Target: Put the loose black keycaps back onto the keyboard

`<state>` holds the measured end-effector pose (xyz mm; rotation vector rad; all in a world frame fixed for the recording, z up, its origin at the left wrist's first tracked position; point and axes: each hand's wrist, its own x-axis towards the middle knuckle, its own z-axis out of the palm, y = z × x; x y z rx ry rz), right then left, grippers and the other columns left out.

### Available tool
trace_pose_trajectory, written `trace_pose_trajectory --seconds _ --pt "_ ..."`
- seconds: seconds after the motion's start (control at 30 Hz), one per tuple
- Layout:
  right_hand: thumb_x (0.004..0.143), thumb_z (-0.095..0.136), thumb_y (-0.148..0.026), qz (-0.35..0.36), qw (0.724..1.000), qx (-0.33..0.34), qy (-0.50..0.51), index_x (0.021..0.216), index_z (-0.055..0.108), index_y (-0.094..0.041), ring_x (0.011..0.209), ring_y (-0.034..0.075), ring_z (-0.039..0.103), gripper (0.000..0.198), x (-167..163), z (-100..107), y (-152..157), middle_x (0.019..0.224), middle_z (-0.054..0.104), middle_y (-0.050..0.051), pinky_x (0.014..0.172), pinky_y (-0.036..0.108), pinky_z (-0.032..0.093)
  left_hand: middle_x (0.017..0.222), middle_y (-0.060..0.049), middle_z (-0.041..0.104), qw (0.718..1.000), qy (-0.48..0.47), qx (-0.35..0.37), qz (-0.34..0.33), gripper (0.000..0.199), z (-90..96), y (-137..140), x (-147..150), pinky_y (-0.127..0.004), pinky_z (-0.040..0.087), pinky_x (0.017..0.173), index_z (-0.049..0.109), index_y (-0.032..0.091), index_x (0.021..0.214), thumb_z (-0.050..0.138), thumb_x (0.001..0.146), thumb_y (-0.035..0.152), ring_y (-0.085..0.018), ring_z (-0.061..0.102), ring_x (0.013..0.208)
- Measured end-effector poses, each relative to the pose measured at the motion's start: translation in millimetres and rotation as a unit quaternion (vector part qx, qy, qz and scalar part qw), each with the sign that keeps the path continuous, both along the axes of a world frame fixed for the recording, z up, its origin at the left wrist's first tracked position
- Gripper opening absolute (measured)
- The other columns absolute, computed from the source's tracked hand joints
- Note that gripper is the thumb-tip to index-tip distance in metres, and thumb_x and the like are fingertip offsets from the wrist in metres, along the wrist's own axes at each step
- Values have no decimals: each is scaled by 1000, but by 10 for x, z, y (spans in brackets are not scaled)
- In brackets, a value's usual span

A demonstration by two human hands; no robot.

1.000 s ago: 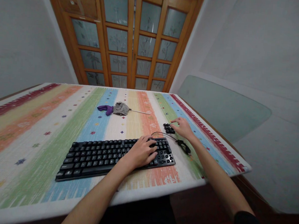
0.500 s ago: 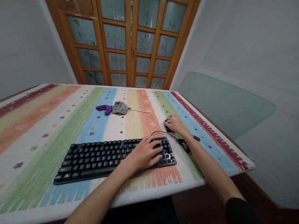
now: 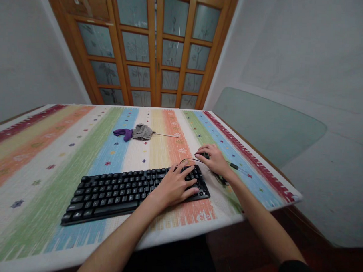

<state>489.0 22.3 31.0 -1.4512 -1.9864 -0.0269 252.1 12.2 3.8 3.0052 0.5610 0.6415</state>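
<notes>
A black keyboard [image 3: 113, 193] lies slightly askew near the table's front edge. My left hand [image 3: 176, 186] rests over its right end with fingers spread, hiding part of the keys there. At the lower right corner, several spots look like bare switches. Beyond that end, my right hand [image 3: 213, 158] is on the cloth, its fingers curled over a small dark object [image 3: 205, 156] that is mostly hidden. A thin black cable [image 3: 188, 159] curves from the keyboard's back toward this hand, and a dark bundle [image 3: 221, 179] sits partly under the right wrist.
A small black-handled piece with thin wires [image 3: 234, 166] lies right of my right hand. Farther back are a grey fabric piece [image 3: 142, 132], a purple cloth [image 3: 123, 134] and a thin rod [image 3: 166, 135]. A striped tablecloth [image 3: 87, 144] covers the table; walls stand on both sides.
My right hand has come nearer the keyboard and turned, its fingers now pointing left around the dark object. The left hand stays on the keyboard. The whole view has shifted slightly.
</notes>
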Motion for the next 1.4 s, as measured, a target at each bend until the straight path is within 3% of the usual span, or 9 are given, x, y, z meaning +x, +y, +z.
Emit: trace_pose_trajectory --seconds 0.23,0.4,0.83,1.03,1.27,1.4 --pt "93 65 -34 90 995 25 24 93 73 -22 97 23 62 14 -226 -135 -514 98 69 7 92 44 49 140 -9 55 995 -96 -38 -13 24 64 71 -171 -52 38 109 75 21 104 66 86 34 -32 44 131" --pt "94 63 -28 133 990 41 -12 97 74 -22 98 24 60 13 -358 -273 -698 100 68 9 87 45 53 134 -11 60 993 -106 -45 -13 22 90 57 -202 -53 40 108 75 19 99 67 80 29 -33 47 128" --pt "96 57 -19 127 983 113 -66 97 72 -17 91 24 57 15 -513 -378 -708 98 69 10 79 43 55 130 -11 62 993 -110 -48 -16 21 63 38 -194 -52 40 108 74 19 101 64 85 27 -32 48 127" --pt "95 55 -15 107 984 101 -100 98 72 -18 91 24 57 18 -538 -361 -767 101 68 12 80 43 55 126 -10 64 992 -112 -56 -32 19 81 10 -182 -50 42 107 75 21 100 62 86 25 -30 48 126" --pt "90 60 -17 88 993 59 -51 103 73 -22 106 29 55 20 -534 -333 -798 120 63 13 91 53 53 128 -9 63 992 -102 -48 -51 26 81 14 -170 -51 42 106 73 23 110 61 87 24 -30 47 127" --pt "91 58 -18 91 991 71 -65 105 74 -21 104 28 55 22 -541 -319 -822 121 63 13 89 52 53 125 -10 63 991 -112 -44 -51 21 56 20 -167 -50 42 105 76 22 102 60 88 25 -30 48 125"
